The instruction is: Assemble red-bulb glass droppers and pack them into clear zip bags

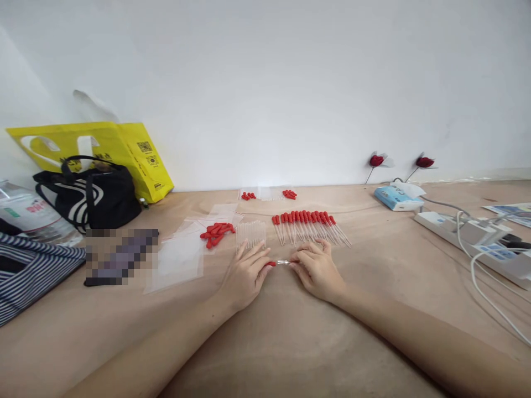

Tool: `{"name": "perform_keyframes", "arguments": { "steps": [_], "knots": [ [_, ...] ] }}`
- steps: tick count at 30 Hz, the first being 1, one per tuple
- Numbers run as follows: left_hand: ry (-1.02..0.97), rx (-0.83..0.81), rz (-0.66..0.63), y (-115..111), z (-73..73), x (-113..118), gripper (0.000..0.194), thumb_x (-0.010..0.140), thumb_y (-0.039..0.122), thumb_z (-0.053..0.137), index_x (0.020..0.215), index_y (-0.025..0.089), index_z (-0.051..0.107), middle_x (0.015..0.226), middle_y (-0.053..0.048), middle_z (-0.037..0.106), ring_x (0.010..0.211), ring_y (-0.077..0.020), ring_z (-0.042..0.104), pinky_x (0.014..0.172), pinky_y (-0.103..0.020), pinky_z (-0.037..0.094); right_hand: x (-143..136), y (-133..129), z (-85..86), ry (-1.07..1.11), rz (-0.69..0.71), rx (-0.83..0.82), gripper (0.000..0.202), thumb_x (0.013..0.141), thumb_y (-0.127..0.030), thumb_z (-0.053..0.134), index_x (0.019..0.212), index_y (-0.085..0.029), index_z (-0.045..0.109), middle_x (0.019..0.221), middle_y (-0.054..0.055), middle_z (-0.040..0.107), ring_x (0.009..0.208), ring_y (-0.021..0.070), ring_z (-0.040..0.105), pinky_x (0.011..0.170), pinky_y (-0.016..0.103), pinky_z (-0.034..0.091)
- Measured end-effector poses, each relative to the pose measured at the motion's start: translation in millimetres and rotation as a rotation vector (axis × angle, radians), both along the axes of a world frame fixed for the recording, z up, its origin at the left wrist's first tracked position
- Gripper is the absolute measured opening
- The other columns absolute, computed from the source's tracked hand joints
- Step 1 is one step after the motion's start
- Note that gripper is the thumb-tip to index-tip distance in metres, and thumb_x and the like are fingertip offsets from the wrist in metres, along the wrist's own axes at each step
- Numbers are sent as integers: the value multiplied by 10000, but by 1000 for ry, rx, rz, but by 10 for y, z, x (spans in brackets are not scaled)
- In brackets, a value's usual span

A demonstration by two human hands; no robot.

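My left hand [246, 272] pinches a red rubber bulb [270, 263] between thumb and fingers, low over the wooden table. Facing it, my right hand [317, 269] grips a clear glass tube [284, 262], whose end points at the bulb; whether the two touch I cannot tell. Just beyond my left fingertips lies a row of clear tubes [251, 233]. Left of that row is a pile of loose red bulbs [216, 234]. Behind my right hand, several droppers with red bulbs [307, 220] lie side by side, narrow tips toward me.
Clear plastic bags [178, 260] lie at left, near a pixelated object [124, 257]. Yellow [145, 160] and black [99, 193] bags stand behind. A small packed set [269, 193] lies by the wall. At right are a tissue pack [396, 198] and power strips [477, 237] with cables.
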State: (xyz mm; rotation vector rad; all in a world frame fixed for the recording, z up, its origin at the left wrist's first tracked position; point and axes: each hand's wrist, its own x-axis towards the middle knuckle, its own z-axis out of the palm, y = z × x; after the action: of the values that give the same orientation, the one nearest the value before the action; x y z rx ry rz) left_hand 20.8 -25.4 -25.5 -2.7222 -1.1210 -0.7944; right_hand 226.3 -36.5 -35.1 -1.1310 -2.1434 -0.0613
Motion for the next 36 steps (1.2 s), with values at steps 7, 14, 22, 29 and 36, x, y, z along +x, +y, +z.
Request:
{"name": "perform_keyframes", "arguments": {
  "steps": [7,14,22,29,36],
  "knots": [
    [-80,41,1,9,-13,1,162,860,203,409,894,197,567,973,-16,664,1077,-193,518,1000,-457,228,-79,-67,30,4,26,14,127,818,-208,456,765,-186,570,655,-6,624,746,143,494,886,388,164],
    [-200,76,-24,-6,-3,6,119,845,203,449,844,200,568,838,12,687,952,-169,596,994,-413,224,-145,-122,16,58,76,28,134,816,-188,454,812,-184,588,649,-8,599,693,130,431,789,338,215],
    [-223,91,-108,-42,21,25,106,826,154,473,832,205,565,788,34,690,914,-159,611,996,-396,181,-72,-42,20,-27,149,201,190,788,-117,416,839,-180,588,675,6,599,725,143,430,791,356,208],
    [-205,86,-138,-76,53,33,97,815,143,482,842,201,556,795,36,686,907,-154,609,997,-401,163,-81,-41,36,-33,187,243,179,771,-102,413,821,-163,573,635,0,575,712,138,418,787,350,218],
    [-170,64,-157,-61,51,41,109,826,159,452,837,199,553,783,28,681,902,-152,605,989,-395,177,-134,-9,34,-46,215,230,188,782,-113,389,809,-150,571,645,16,573,705,144,400,758,341,226]
  ]
}}
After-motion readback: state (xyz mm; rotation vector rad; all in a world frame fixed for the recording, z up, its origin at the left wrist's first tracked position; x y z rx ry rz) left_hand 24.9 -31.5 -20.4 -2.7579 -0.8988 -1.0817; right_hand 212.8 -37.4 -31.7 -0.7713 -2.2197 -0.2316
